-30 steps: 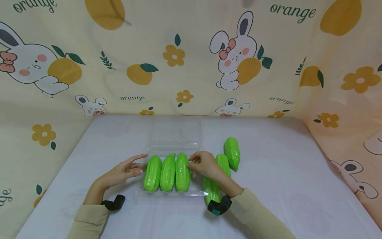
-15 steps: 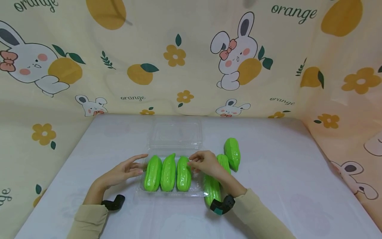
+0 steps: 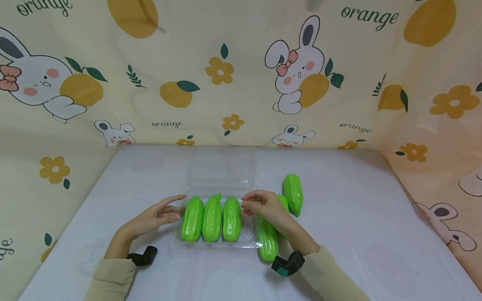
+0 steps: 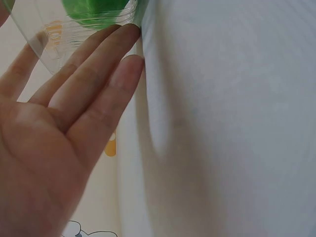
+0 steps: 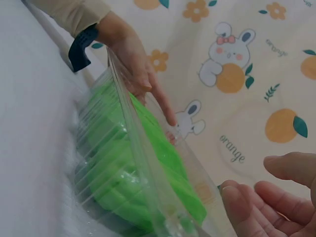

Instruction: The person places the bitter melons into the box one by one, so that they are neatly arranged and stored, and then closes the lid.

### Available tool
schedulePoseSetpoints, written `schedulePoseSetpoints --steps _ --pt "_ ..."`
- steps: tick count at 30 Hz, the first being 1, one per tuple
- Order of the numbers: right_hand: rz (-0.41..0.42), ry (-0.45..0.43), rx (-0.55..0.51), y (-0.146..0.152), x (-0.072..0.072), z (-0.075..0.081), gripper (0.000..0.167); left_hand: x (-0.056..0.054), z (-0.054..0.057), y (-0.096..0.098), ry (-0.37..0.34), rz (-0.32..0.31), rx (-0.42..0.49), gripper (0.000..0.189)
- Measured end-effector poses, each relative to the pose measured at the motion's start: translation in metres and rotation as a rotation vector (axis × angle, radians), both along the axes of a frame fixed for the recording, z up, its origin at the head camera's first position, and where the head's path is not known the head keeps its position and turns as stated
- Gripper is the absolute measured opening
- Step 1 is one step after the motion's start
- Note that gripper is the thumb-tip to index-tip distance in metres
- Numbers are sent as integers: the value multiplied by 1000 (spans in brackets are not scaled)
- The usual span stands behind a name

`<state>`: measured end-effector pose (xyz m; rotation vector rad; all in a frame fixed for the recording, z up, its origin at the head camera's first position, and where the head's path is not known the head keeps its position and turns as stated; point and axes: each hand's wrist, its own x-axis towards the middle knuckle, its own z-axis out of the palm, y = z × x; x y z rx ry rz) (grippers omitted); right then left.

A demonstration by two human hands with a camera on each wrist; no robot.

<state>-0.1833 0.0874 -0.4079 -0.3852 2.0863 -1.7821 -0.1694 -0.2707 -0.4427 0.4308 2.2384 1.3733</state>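
A table (image 3: 357, 217) under a pale lilac-white cloth stands enclosed on three sides by a cream curtain (image 3: 241, 71) printed with white rabbits, oranges, yellow flowers and the word "orange"; soft, even light falls across the scene with faint shadows

Glossy green gourds (image 3: 211, 218), clear plastic tray (image 3: 220, 173), matt tablecloth (image 3: 357, 217)

The only readable word is "orange", printed in dark green script on the cartoon backdrop cloth (image 3: 241, 75) behind the table: large at its top left and top right corners, smaller low down near the small rabbits. The right wrist view shows the same word beside a printed orange (image 5: 284, 126).
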Motion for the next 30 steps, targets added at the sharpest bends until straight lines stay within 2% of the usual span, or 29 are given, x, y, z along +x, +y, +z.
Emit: schedulePoseSetpoints --steps 6,10,21,30 --pt "-61 -38 -68 6 4 -1 37 1 0 0 6 -2 -8 63" --pt "-79 -49 -74 13 6 0 33 1 1 0 9 0 -13 63" --pt "-99 -37 27 35 7 2 35 -1 0 1 17 -3 -19 64" --pt "-225 -27 89 50 11 11 36 0 -1 0 15 1 -23 63"
